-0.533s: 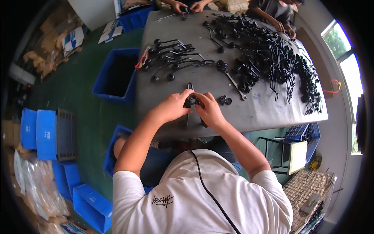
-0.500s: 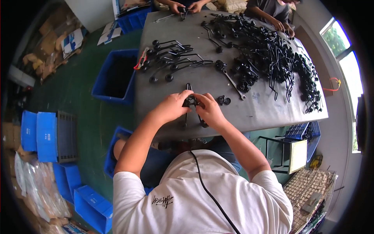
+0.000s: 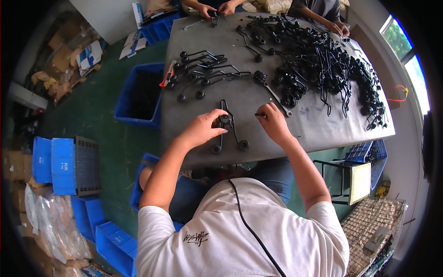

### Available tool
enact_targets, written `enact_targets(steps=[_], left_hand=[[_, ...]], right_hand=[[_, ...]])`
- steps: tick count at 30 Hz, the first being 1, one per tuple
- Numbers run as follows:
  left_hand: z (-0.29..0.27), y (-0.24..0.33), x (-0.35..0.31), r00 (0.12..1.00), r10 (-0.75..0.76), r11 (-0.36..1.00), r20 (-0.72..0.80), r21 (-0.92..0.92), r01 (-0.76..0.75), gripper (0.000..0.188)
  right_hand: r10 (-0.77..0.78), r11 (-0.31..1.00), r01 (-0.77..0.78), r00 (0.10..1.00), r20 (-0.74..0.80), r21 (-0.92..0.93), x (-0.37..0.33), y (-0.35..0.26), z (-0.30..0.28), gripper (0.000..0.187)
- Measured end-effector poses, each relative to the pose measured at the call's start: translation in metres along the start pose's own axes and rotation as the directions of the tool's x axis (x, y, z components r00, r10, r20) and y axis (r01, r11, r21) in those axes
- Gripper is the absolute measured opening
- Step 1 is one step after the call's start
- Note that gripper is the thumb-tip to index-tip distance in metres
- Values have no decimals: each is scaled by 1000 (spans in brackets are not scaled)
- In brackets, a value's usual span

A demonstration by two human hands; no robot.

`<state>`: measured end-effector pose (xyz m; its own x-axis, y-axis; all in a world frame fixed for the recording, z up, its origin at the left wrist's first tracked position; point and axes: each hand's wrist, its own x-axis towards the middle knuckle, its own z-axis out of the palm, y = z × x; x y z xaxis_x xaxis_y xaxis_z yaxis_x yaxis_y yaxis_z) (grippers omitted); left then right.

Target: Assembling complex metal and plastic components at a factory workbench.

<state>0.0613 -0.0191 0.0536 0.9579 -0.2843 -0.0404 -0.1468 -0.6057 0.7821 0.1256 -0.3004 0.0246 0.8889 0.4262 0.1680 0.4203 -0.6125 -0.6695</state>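
My left hand (image 3: 206,127) rests on a black metal bracket assembly (image 3: 229,130) with two round knobs at its near ends, lying on the grey table (image 3: 304,131). Its fingers grip the bracket's middle block. My right hand (image 3: 272,122) is a little to the right, pinching a small dark part between its fingertips. A silver wrench (image 3: 278,99) lies just beyond the right hand.
A row of finished black brackets (image 3: 201,71) lies at the table's far left, a big heap of black parts (image 3: 323,64) at the far right. Other people's hands (image 3: 217,8) work at the far edge. Blue bins (image 3: 140,94) stand on the green floor at left.
My hands were together over the bracket; the right hand has moved away to the right with a small part. The bracket now lies uncovered.
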Motion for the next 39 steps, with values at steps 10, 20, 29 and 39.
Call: enact_targets(steps=[10,20,29,39], left_hand=[[3,-11,0,997,68,997,-29,-40,-69,52],[6,-19,-1,997,61,988,-38,-139,-65,53],[6,-13,-5,996,58,993,-64,-103,-65,53],[10,-1,4,974,196,965,-110,196,-172,48]], right_hand=[[-151,961,96,968,-200,-258,-35,0,19,24],[294,277,-440,885,360,854,-4,-31,46,21],[268,817,-351,934,238,458,4,-57,41,23],[112,893,-193,970,215,407,15,-57,45,27]])
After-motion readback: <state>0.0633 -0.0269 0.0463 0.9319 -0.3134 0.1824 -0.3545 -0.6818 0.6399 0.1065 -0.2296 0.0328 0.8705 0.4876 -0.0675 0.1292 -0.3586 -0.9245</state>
